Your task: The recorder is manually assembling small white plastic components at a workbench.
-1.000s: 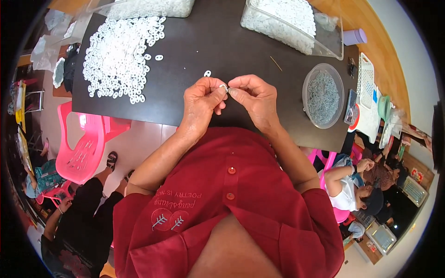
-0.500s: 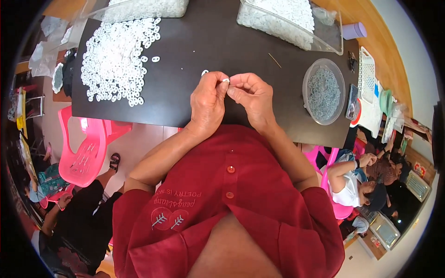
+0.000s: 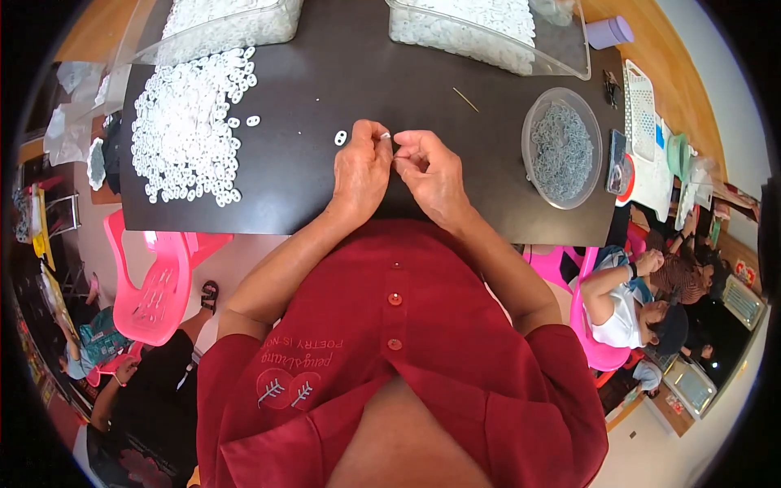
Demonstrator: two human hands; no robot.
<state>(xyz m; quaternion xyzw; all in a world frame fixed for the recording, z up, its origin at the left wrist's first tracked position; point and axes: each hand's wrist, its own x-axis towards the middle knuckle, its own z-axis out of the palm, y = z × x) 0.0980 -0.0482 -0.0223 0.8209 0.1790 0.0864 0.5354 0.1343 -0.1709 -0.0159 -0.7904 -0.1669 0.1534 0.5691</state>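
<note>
Over the dark table, my left hand (image 3: pixel 361 172) is closed, pinching a small white oval plastic piece (image 3: pixel 386 136) between thumb and forefinger. Close beside it, my right hand (image 3: pixel 434 172) has its thumb and fingertips pressed together; whatever they hold is too small to make out. A small gap separates the fingertips of the two hands. Just left of my left hand lies a loose white oval piece with two holes (image 3: pixel 341 138). A heap of the same pieces (image 3: pixel 185 130) spreads over the table's left side. To the right stands a clear round bowl (image 3: pixel 527 154) of small grey metal screws (image 3: pixel 563 150).
Two clear bins (image 3: pixel 277 34) (image 3: pixel 573 65) of white pieces stand along the far side. A thin stick (image 3: pixel 466 99) lies on the table (image 3: pixel 390 89). At the right are a purple cup (image 3: pixel 608 32), a phone (image 3: pixel 617 154) and a white basket (image 3: pixel 639 110). A pink chair (image 3: pixel 154 297) stands left; people sit nearby.
My fingertips have drawn slightly apart, the right hand moving away from the white piece. The loose piece beside my left hand now shows fully. The whole view has shifted a little.
</note>
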